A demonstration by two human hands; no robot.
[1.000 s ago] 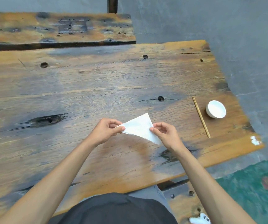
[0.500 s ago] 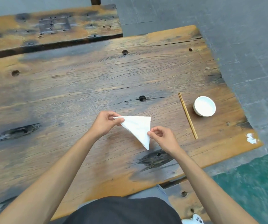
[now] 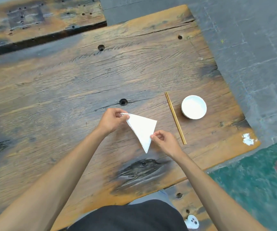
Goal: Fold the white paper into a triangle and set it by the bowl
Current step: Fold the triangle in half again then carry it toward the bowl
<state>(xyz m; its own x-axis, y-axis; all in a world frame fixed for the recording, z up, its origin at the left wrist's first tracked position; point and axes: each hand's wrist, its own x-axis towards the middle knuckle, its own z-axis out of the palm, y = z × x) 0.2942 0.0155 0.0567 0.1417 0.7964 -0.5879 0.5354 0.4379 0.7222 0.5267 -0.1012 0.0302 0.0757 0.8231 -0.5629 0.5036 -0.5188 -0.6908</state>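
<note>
The white paper is folded into a triangle and held just above the wooden table, its long point aimed toward me. My left hand pinches its upper left corner. My right hand pinches the right edge near the lower point. A small white bowl stands to the right of the paper, apart from it. A pair of wooden chopsticks lies between the paper and the bowl.
The table's right edge runs just beyond the bowl, with grey paving past it. A second worn plank lies at the back left. Green floor shows at the lower right. Knot holes dot the tabletop.
The paper has turned from lying slanted between my hands to pointing down toward me. My right hand slid to its lower right edge. The view shifted so the bowl sits closer to centre.
</note>
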